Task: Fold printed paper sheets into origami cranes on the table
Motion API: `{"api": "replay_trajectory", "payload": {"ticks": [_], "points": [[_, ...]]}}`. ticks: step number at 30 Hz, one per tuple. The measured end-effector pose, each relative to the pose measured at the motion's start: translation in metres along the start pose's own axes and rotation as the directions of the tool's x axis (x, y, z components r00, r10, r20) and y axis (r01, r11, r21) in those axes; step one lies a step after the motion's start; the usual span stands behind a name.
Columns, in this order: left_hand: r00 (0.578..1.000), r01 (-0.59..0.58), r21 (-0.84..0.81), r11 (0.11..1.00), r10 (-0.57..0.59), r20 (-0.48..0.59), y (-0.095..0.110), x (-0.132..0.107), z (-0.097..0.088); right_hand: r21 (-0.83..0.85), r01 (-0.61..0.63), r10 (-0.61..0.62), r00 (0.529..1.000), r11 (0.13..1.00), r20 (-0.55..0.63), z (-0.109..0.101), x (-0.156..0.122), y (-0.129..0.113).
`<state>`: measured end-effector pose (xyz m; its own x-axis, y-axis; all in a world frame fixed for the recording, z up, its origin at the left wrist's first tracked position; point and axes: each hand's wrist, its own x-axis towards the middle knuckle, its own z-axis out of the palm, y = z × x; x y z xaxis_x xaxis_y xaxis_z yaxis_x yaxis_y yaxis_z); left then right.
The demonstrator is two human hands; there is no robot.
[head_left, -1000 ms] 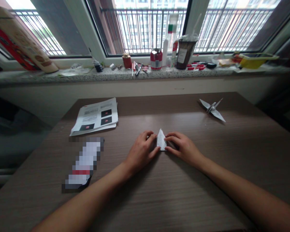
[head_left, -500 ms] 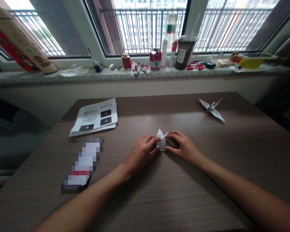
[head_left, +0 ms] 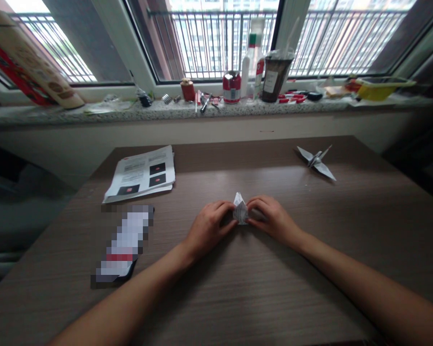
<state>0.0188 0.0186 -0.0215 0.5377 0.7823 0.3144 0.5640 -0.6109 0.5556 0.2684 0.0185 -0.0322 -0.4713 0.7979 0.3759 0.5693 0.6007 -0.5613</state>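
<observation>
So it's a brown wood-look bench [head_left: 216, 298] under a window [head_left: 216, 38], with a cluttered stone sill [head_left: 119, 115] behind it. Small piece of folded paper [head_left: 240, 215] is sitting around mid-bench, pointy end away from the person, right between the two hands. Left hand [head_left: 210, 223] has its left edge, fingers [head_left: 225, 207] curled, a modest gap between them and the thumb. Right hand [head_left: 274, 218] does pretty much the same on the right edge, also partly curled. There's a finished-looking paper crane [head_left: 315, 162] far right, printed sheets [head_left: 140, 174] far left, and a pixelated phone-looking thing [head_left: 124, 245] nearer by the left forearm [head_left: 137, 293].
</observation>
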Motion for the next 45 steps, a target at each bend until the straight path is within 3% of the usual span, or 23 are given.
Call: {"api": "replay_trajectory", "payload": {"ticks": [15,23,45], "points": [[1.0,-0.006,-0.028,1.0,0.006,0.018,-0.002,-0.001,0.0,-0.037,0.092,-0.092,0.996,0.995,0.0,0.0,-0.001,0.002],[0.999,-0.049,-0.045,0.998,0.049,-0.009,-0.002,-0.002,0.0,0.029,0.126,-0.126,0.992,0.992,0.012,-0.001,-0.002,-0.005],[0.988,-0.154,0.164,0.974,0.15,0.036,-0.005,-0.006,-0.001,-0.039,0.186,-0.181,0.977,0.982,0.112,-0.007,-0.01,-0.004]]}}
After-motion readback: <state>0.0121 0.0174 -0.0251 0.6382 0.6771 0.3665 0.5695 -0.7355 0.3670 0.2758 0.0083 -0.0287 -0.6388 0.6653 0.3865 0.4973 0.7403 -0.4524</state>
